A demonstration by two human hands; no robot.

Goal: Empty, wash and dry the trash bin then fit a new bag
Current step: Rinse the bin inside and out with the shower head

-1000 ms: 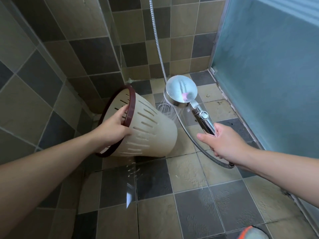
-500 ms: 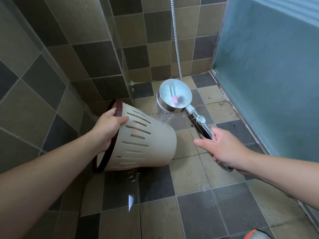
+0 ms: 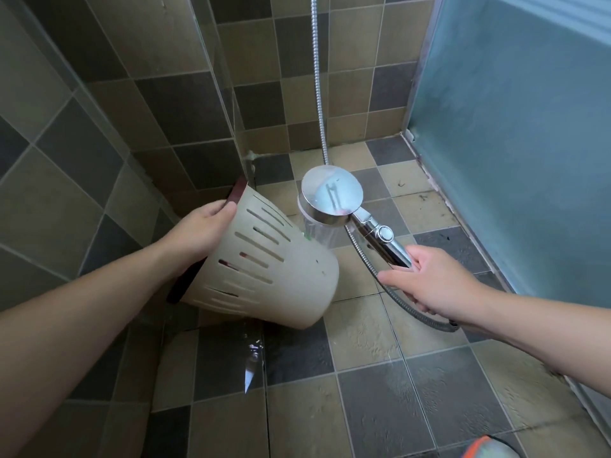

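Both hands (image 3: 195,233) flank tilted bin (image 3: 264,266).

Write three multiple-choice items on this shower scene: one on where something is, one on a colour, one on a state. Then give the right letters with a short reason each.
1. Where does the left hand hold the trash bin?
A. at its dark rim
B. at its closed base
C. by a side handle

2. What colour is the trash bin's slotted wall?
A. bright blue
B. cream
C. black

3. What is the state of the shower head in the right hand?
A. hung on the wall, dry
B. lying on the floor
C. held by its handle, spraying water

Answers:
1. A, the fingers curl over the dark red rim while the base points away from the hand.
2. B, the wall is a pale cream against the darker tiled floor.
3. C, the hand grips the chrome handle and streams show under the head.
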